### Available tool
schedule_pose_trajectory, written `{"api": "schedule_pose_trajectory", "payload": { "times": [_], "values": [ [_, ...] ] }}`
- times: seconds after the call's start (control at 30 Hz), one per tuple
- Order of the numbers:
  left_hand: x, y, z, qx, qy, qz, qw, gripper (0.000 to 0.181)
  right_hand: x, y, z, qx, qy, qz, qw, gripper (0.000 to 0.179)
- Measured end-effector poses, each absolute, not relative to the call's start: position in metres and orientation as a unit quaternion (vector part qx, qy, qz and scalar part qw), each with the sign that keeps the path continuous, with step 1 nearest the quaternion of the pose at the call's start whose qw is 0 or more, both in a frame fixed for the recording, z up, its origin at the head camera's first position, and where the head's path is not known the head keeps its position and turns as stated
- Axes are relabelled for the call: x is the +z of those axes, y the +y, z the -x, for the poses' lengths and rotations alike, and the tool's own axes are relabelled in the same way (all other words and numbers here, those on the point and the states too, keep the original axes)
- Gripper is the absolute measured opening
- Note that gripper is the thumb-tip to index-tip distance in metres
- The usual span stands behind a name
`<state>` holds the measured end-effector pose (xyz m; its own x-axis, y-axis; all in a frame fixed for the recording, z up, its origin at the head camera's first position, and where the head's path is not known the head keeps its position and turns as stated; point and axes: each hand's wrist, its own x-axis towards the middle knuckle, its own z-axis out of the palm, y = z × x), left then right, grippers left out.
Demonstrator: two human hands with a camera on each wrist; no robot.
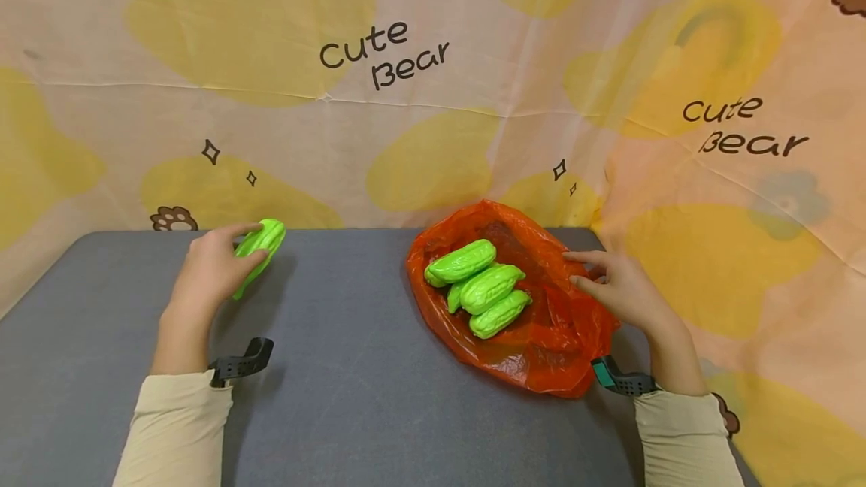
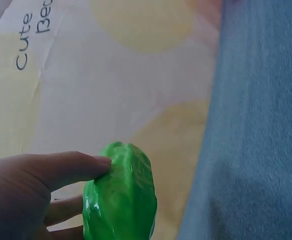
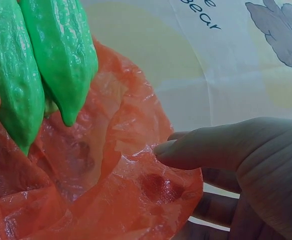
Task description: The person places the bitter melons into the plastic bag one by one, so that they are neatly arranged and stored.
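Note:
My left hand [image 1: 215,265] pinches a bright green, ridged toy bitter melon [image 1: 269,237] between thumb and fingers, held slightly above the table. The left wrist view shows the thumb pressed on the glossy bitter melon [image 2: 123,200], with fingers behind it. On the right, a thin red plastic bag [image 1: 541,367] lies spread open with several similar bitter melons [image 1: 490,288] piled inside. My right hand [image 1: 625,288] holds the bag's right edge; in the right wrist view its thumb lies on the inner side of the plastic [image 3: 135,200], other fingers behind.
A grey cloth-covered table [image 1: 338,367] carries everything. Behind it and along the right hangs a printed curtain [image 1: 271,36] with yellow patches and lettering, close to the bag's far side. Dark wrist straps [image 1: 243,361] sit on both forearms.

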<state>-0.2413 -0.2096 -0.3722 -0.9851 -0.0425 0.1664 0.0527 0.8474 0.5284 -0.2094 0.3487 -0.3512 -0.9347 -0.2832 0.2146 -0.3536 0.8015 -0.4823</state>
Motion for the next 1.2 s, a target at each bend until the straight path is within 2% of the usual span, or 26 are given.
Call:
{"api": "schedule_pose_trajectory", "payload": {
  "times": [0.53, 0.97, 1.2],
  "values": [
    [-0.357, -0.176, 0.240, -0.289, -0.952, 0.044, 0.093, 0.054, -0.353, 0.352, 0.208, 0.270, -0.946, -0.167, 0.067, 0.037],
    [-0.347, -0.142, 0.238, -0.303, -0.941, 0.081, 0.125, 0.046, -0.349, 0.352, 0.209, 0.268, -0.948, -0.154, 0.074, 0.038],
    [-0.339, -0.122, 0.241, -0.313, -0.937, 0.101, 0.118, 0.046, -0.348, 0.354, 0.209, 0.268, -0.947, -0.154, 0.087, 0.038]
  ]
}}
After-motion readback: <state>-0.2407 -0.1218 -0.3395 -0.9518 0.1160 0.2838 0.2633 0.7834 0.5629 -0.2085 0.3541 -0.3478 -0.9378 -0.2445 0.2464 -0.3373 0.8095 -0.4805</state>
